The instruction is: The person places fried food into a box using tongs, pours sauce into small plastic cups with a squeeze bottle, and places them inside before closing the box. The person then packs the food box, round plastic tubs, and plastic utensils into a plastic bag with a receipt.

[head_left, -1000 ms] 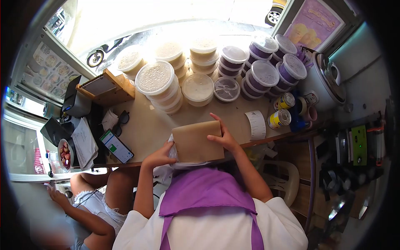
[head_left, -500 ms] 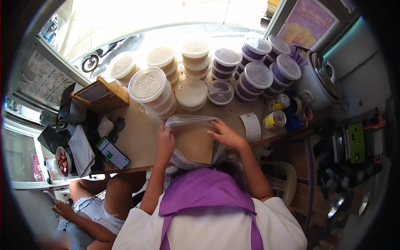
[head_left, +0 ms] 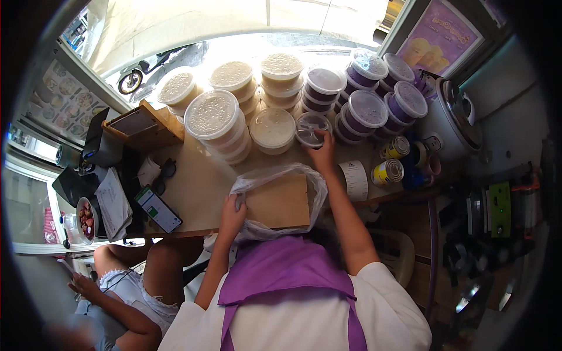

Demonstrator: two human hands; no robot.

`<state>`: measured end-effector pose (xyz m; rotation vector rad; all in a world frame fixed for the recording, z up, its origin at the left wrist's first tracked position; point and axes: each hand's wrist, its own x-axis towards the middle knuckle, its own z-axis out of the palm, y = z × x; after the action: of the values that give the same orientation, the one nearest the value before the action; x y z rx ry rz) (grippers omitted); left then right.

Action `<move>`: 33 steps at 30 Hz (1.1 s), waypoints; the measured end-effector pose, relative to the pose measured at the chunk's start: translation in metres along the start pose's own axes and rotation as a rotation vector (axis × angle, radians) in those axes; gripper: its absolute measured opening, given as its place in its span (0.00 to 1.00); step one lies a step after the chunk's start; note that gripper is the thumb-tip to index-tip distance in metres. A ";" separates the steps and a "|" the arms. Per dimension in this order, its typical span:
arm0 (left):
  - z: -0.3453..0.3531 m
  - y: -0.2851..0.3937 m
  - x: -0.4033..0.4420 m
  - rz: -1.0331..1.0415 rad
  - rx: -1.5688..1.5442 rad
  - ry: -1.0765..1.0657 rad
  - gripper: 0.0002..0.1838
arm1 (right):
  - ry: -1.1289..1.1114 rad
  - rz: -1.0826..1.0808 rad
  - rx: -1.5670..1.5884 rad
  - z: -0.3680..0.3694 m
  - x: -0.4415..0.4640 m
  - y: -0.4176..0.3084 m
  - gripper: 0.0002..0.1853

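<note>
My left hand (head_left: 232,216) is closed on the left rim of a clear plastic bag (head_left: 319,196), which lies with its mouth spread at the table's front edge. Inside the bag is a flat piece of brown cardboard (head_left: 278,202). My right hand (head_left: 322,155) reaches over the bag to a small round tub (head_left: 308,124) with a clear lid and dark purple contents. Its fingers are apart over the tub's near right side, seemingly touching the lid. Left of that tub stands a wider tub (head_left: 272,128) with cream-coloured contents.
Stacked cream tubs (head_left: 212,114) and purple tubs (head_left: 367,109) line the table's back. Two cans (head_left: 387,172), a printed paper slip (head_left: 354,180) and a rice cooker (head_left: 451,123) are at right. A phone (head_left: 158,209) lies left. Another person (head_left: 132,292) sits at lower left.
My right hand has let go of the bag's right rim and moved forward to the small purple tub. The bag's mouth is spread wider. My left hand still holds the bag.
</note>
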<state>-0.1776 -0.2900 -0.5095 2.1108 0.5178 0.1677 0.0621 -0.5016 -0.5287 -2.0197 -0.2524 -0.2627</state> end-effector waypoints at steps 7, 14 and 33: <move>-0.009 0.006 -0.003 0.167 0.178 0.046 0.18 | -0.012 0.015 0.173 -0.043 -0.028 0.001 0.26; -0.019 0.024 0.004 0.271 0.211 -0.063 0.23 | -0.068 -0.131 0.165 -0.107 -0.105 -0.083 0.28; -0.049 0.067 0.007 0.335 0.151 -0.150 0.32 | -0.361 -0.212 0.059 -0.069 -0.123 -0.114 0.17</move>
<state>-0.1663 -0.2813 -0.4275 2.3254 0.0866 0.1626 -0.0933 -0.5212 -0.4378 -1.9731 -0.6950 -0.0191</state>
